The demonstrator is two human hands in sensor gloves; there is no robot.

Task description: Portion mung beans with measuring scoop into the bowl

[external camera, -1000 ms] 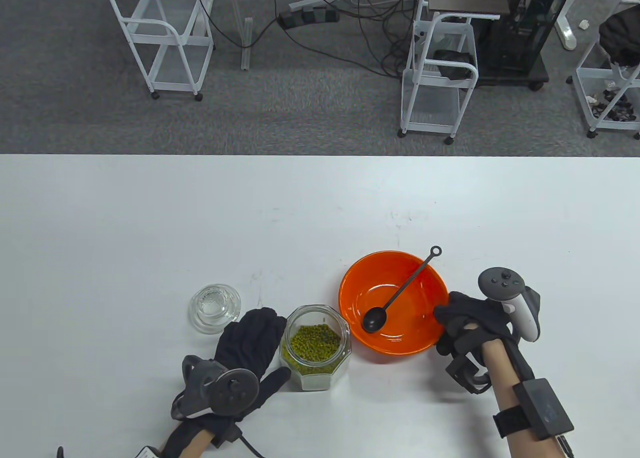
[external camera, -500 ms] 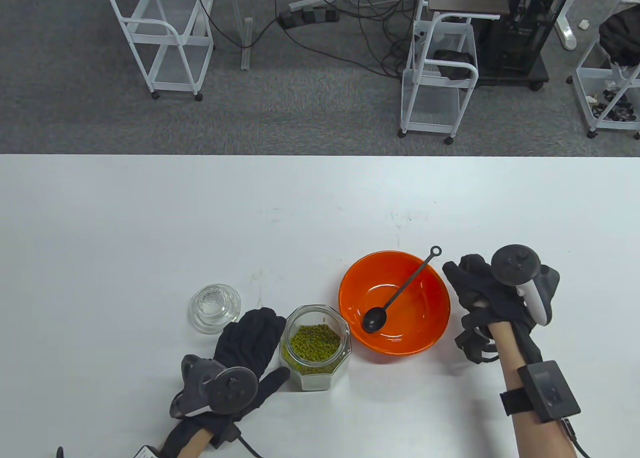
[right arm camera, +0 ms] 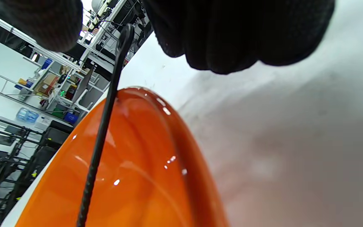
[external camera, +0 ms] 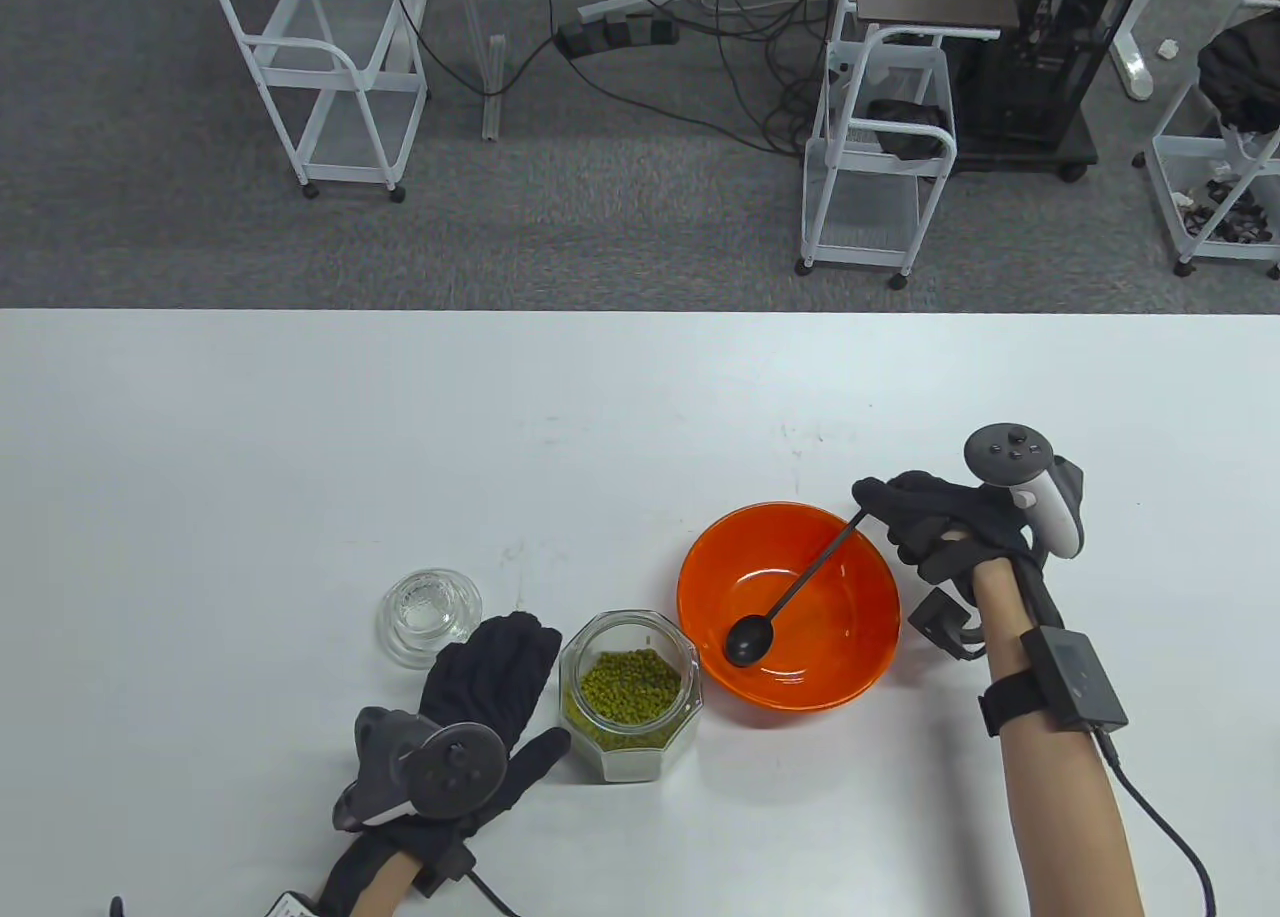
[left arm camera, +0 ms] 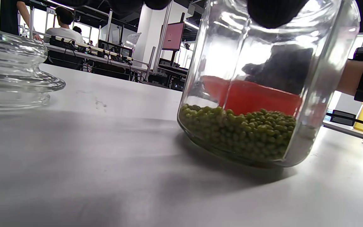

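scoop: black plastic measuring scoop (external camera: 795, 589), round head down inside the shiny orange bowl (external camera: 860, 647), thin handle leaning on the far-right rim, ring end sticking out past it.
right hand: right hand (external camera: 935, 527) at the ring end, fingers curled over it; can't tell if it's actually pinched, ring is hidden under the glove.
left hand: left hand (external camera: 490, 672) flat on the white worktop (external camera: 300, 477), fingers straight against the side of the faceted clear glass jar (external camera: 632, 695), nothing gripped.
beans: green mung beans (left arm camera: 241, 129) low in the open jar, just left of the bowl.
lid: clear glass lid (external camera: 430, 617) on the worktop, left of the jar.
handling: scoop likely light and stiff, thin handle may twist; grab mid-handle. Jar looks heavy, slick, breakable.
hidden: right fingertip contact unclear in the wrist view.
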